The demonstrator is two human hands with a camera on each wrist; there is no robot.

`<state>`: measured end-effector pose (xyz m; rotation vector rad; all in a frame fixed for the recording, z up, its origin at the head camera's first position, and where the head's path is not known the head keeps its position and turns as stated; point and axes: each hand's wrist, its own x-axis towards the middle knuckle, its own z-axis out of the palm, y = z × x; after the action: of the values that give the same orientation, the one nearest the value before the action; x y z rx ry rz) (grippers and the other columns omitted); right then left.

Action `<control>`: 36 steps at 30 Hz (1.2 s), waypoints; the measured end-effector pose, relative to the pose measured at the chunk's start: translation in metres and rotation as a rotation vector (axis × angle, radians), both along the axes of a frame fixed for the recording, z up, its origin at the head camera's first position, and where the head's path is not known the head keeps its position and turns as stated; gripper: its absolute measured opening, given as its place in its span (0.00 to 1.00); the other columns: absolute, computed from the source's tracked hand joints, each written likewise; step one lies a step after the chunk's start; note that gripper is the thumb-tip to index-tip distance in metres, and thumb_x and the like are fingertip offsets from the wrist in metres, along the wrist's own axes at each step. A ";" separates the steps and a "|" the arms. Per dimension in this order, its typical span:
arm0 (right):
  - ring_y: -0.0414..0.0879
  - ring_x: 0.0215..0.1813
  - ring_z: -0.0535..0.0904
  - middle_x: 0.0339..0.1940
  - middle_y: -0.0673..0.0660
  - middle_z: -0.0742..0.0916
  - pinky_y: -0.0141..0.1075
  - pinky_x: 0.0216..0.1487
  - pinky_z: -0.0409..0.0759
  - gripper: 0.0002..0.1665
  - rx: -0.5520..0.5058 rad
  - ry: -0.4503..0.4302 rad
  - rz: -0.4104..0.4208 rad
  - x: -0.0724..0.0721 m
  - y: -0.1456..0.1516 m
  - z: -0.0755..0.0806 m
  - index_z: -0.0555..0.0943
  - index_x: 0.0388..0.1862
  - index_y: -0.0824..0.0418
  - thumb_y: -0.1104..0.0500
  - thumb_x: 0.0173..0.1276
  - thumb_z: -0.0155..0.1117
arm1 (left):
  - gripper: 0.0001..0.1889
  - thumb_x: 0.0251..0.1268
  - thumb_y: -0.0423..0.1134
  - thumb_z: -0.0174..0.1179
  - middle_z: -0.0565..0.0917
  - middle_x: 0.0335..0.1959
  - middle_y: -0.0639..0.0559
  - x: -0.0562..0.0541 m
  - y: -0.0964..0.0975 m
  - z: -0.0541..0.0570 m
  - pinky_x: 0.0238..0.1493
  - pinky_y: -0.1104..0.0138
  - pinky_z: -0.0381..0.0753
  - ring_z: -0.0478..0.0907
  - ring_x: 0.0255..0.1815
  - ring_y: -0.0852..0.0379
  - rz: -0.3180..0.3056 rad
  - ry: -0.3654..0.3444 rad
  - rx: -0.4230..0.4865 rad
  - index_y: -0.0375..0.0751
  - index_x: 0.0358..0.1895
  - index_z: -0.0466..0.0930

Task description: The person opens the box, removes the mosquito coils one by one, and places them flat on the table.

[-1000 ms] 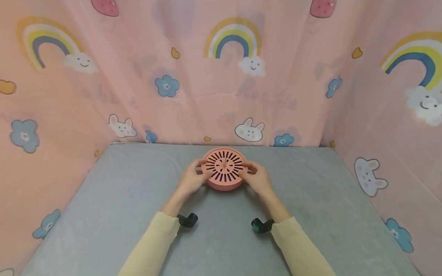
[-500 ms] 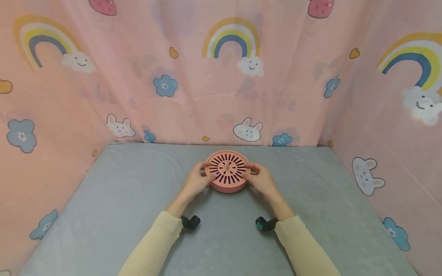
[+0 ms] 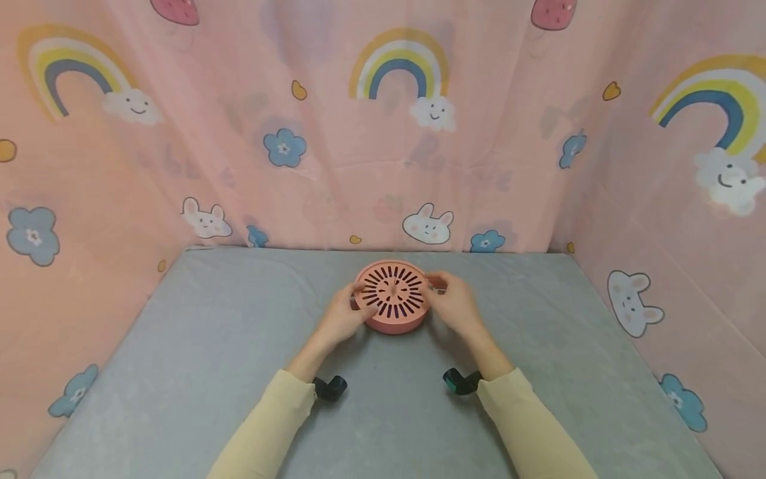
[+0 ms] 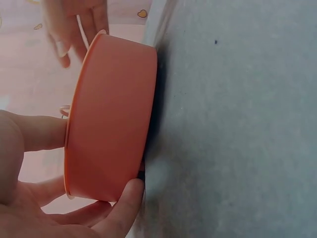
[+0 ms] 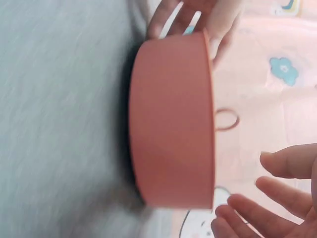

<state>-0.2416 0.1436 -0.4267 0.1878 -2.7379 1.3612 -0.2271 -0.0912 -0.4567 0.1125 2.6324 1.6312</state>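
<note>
While the left hand (image 3: 342, 317) grips its side, a round pink slotted case (image 3: 393, 301) lies near the counter's far edge (image 3: 269, 256), just left of the right hand (image 3: 457, 306), whose fingers are spread.

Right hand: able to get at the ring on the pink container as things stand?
Looks like yes. The right hand holds nothing beside the pink container; nothing shows between it and the ring, which sticks up. The left hand grips the opposite side, apparently clear of the ring.
</note>
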 end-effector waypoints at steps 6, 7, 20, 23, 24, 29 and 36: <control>0.58 0.59 0.81 0.57 0.63 0.85 0.51 0.59 0.80 0.24 -0.051 0.000 0.047 0.000 -0.018 0.004 0.80 0.64 0.65 0.56 0.73 0.66 | 0.33 0.67 0.40 0.67 0.68 0.73 0.37 0.002 0.002 0.002 0.71 0.43 0.64 0.64 0.74 0.40 0.023 -0.021 -0.003 0.36 0.72 0.68; 0.58 0.58 0.81 0.56 0.63 0.85 0.51 0.59 0.80 0.24 -0.061 0.000 0.051 -0.001 -0.021 0.003 0.80 0.63 0.65 0.56 0.73 0.67 | 0.33 0.66 0.40 0.68 0.68 0.74 0.37 0.002 0.003 0.001 0.71 0.43 0.64 0.63 0.75 0.40 0.027 -0.026 -0.003 0.36 0.72 0.68; 0.51 0.45 0.86 0.49 0.62 0.87 0.43 0.43 0.85 0.23 -0.146 -0.069 0.072 -0.011 -0.048 0.001 0.81 0.62 0.64 0.58 0.71 0.68 | 0.37 0.65 0.42 0.69 0.67 0.74 0.36 0.000 0.001 -0.001 0.72 0.43 0.62 0.61 0.76 0.40 -0.019 0.001 0.003 0.34 0.74 0.65; 0.48 0.37 0.87 0.46 0.63 0.87 0.40 0.38 0.86 0.24 -0.227 -0.128 0.076 -0.015 -0.051 0.001 0.79 0.64 0.65 0.61 0.72 0.67 | 0.38 0.65 0.43 0.70 0.67 0.74 0.36 -0.001 -0.001 0.001 0.72 0.44 0.64 0.62 0.75 0.41 -0.037 0.009 0.009 0.34 0.74 0.64; 0.48 0.36 0.87 0.45 0.63 0.87 0.39 0.37 0.87 0.24 -0.248 -0.146 0.076 -0.017 -0.051 0.001 0.78 0.65 0.65 0.61 0.72 0.67 | 0.39 0.65 0.43 0.70 0.67 0.74 0.37 -0.002 -0.001 0.001 0.71 0.45 0.65 0.64 0.74 0.41 -0.042 0.009 0.014 0.34 0.75 0.64; 0.45 0.33 0.87 0.44 0.63 0.88 0.37 0.36 0.87 0.23 -0.289 -0.208 0.058 -0.022 -0.055 0.000 0.77 0.64 0.65 0.63 0.72 0.66 | 0.39 0.65 0.43 0.70 0.68 0.74 0.38 -0.001 -0.004 0.004 0.66 0.47 0.70 0.69 0.70 0.42 -0.045 0.008 0.011 0.34 0.75 0.63; 0.45 0.33 0.88 0.45 0.63 0.88 0.35 0.36 0.86 0.22 -0.240 -0.195 0.072 -0.024 -0.057 0.005 0.78 0.63 0.67 0.63 0.72 0.66 | 0.37 0.67 0.42 0.68 0.70 0.72 0.37 0.001 -0.006 0.008 0.61 0.47 0.74 0.74 0.64 0.43 -0.041 0.006 -0.020 0.35 0.75 0.64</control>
<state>-0.2652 0.0871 -0.4212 0.1451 -2.7071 1.8018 -0.2262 -0.0968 -0.4484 0.1700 2.6321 1.5939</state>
